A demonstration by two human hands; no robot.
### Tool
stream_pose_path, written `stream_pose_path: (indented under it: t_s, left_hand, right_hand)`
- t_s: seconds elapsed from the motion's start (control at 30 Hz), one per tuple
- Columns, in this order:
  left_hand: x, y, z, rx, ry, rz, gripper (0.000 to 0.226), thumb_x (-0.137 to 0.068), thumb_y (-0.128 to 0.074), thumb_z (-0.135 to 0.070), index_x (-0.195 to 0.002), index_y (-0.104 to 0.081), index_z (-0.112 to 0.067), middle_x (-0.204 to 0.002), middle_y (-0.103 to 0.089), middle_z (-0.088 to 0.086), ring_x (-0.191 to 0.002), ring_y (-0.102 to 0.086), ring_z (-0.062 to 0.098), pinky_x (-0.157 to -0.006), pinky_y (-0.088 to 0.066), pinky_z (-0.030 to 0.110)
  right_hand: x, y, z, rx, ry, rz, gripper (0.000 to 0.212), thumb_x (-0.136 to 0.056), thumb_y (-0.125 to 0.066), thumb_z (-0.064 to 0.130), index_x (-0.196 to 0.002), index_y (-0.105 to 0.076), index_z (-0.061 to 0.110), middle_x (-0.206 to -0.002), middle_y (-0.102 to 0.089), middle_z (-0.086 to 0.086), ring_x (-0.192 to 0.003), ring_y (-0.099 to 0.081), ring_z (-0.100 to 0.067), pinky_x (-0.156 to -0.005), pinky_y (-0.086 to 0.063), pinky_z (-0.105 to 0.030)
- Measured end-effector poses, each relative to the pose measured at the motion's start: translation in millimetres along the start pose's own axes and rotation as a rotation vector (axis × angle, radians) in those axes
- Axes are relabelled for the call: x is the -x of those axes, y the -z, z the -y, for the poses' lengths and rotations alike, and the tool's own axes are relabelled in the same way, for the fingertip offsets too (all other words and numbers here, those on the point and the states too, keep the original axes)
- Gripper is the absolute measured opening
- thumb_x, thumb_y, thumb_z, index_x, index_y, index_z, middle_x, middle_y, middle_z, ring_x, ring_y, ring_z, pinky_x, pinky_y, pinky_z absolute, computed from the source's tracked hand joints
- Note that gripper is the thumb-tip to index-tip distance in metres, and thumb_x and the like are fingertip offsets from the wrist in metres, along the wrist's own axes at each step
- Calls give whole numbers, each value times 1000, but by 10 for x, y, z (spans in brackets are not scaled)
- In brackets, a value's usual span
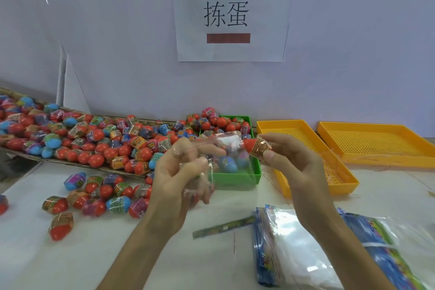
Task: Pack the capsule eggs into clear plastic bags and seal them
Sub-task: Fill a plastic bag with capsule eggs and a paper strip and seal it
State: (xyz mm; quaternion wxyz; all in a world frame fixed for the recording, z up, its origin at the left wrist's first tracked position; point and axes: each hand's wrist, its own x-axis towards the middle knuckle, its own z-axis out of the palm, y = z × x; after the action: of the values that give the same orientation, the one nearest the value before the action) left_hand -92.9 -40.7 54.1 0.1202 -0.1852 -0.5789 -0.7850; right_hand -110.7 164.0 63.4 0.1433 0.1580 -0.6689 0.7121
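My left hand (181, 172) grips a clear plastic bag (211, 160) held up over the table, its mouth facing right. At least one blue capsule egg (227, 163) shows through the bag. My right hand (292, 162) pinches a red capsule egg (256, 147) with an orange label, its red tip right at the bag's mouth. A big heap of red and blue capsule eggs (94, 139) lies on cardboard at the left, and a loose group of eggs (98, 195) sits on the table nearer me.
A green bin (235, 176) with eggs stands behind my hands. Two yellow perforated trays (306, 139) (376, 146) lie at the right. A stack of printed clear bags (317, 249) lies at the lower right, with a green strip (223, 227) beside it. A white wall with a paper sign rises behind.
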Motion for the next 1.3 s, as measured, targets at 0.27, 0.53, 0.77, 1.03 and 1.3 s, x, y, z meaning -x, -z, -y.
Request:
stream_pose_path:
  t_s: [0.27, 0.53, 0.77, 1.03, 1.3]
  left_hand:
    - [-157, -13, -266, -361, -311, 103, 23, -78, -59, -13, -59, -49, -5, -74, -62, 10, -65, -59, 26, -60, -49, 33]
    - [-75, -233, 18, -850, -412, 359, 18, -90, -67, -19, -75, -62, -10, -83, -55, -2, -76, -54, 16, -64, -46, 37]
    - [-7, -189, 74, -1067, -365, 429, 27, -90, -63, -45, -91, -77, -22, -91, -42, -6, -82, -46, 14, -64, -44, 35]
    - [18, -174, 72, -1076, -263, 452, 33, -89, -60, -57, -103, -77, -32, -98, -36, -12, -95, -42, 7, -74, -44, 25]
    - [30, -189, 45, -1086, -252, 464, 33, -89, -59, -56, -91, -77, -29, -98, -33, -11, -96, -43, 8, -72, -41, 23]
  right_hand:
    - [-42, 101, 25, -33, 14, -67, 23, -83, -64, 21, -101, -77, 25, -95, -75, -3, -92, -70, -19, -75, -58, -29]
    - [-44, 175, 116, -45, 106, 42, 29, -90, -57, 16, -109, -76, 26, -105, -74, -1, -99, -69, -18, -79, -53, -22]
    - [-39, 166, 79, 297, -6, 225, 21, -91, -68, 26, -107, -70, 39, -99, -68, 16, -99, -66, -3, -82, -52, -13]
    - [6, 155, 65, 522, 26, 321, 22, -87, -76, 23, -102, -73, 39, -110, -65, 20, -109, -61, 0, -81, -55, -21]
    - [-15, 154, 4, 507, -13, 345, 33, -87, -77, 21, -117, -71, 34, -114, -66, 17, -93, -67, -6, -77, -57, -25]
